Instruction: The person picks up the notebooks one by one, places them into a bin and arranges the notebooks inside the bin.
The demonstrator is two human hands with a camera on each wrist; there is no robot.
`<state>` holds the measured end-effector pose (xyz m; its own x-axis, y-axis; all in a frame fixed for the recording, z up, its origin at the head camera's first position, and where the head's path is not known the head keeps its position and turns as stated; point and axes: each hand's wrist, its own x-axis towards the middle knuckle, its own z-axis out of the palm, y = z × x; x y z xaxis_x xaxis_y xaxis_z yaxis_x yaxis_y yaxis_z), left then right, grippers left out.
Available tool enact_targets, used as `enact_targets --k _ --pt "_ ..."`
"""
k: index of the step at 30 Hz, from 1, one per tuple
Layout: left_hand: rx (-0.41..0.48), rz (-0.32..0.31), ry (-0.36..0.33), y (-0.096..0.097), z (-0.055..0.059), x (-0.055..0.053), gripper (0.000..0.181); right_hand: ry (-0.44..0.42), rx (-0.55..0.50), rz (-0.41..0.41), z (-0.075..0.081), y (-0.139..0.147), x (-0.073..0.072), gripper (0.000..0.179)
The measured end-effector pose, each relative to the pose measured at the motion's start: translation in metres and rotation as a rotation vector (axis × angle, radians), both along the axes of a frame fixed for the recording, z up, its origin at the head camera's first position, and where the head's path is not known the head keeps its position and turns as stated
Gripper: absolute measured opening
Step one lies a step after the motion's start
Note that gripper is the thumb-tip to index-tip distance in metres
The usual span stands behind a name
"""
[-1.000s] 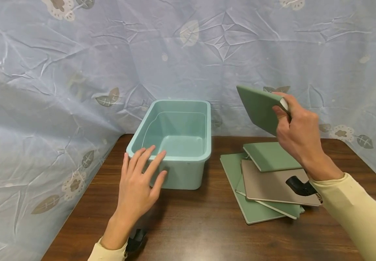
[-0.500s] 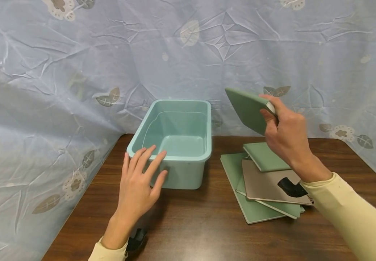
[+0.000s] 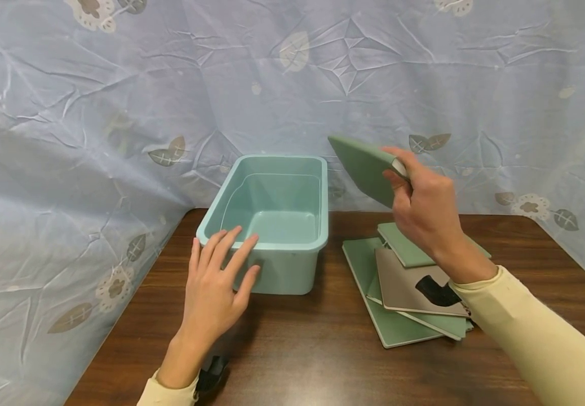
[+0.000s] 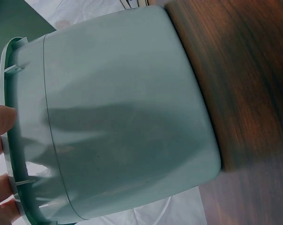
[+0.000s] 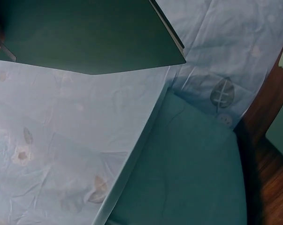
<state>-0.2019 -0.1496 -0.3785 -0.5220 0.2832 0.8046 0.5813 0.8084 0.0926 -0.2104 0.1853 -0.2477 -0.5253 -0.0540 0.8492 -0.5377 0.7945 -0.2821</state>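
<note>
My right hand (image 3: 424, 211) grips a green hardcover notebook (image 3: 360, 169) by one end, thumb on the near cover, and holds it up in the air right of a plastic bin (image 3: 287, 270). In the right wrist view the notebook (image 5: 89, 37) hangs above the level of the bin wall (image 5: 197, 164). The bin is pale teal, with nothing lying on its visible floor. At its near left corner my left hand (image 3: 211, 287) lies with spread, fairly straight fingers over the rim. The left wrist view has the thumb (image 4: 4, 119) outside, beside that rim.
A loose stack of notebooks lies right of the bin: a green one (image 3: 411, 251) on top, a brown one (image 3: 399, 282) under it, more green ones (image 3: 394, 332) below. The brown wooden table (image 3: 297, 349) meets a patterned cloth backdrop (image 3: 272, 84) behind.
My right hand has carried the notebook leftward, closer to the bin, uncovering more of the stack's top notebook. The left hand and the bin have stayed in place.
</note>
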Motion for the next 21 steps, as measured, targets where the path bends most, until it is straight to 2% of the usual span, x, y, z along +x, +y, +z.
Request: enact_targets --k 13,21 --pt "-0.002 0.002 -0.005 0.001 0.001 0.001 0.048 0.035 0.016 0.064 0.006 -0.024 0.003 0.031" --pt "-0.002 0.002 -0.006 0.001 0.001 0.001 0.048 0.055 0.036 0.136 0.010 -0.035 0.005 0.031"
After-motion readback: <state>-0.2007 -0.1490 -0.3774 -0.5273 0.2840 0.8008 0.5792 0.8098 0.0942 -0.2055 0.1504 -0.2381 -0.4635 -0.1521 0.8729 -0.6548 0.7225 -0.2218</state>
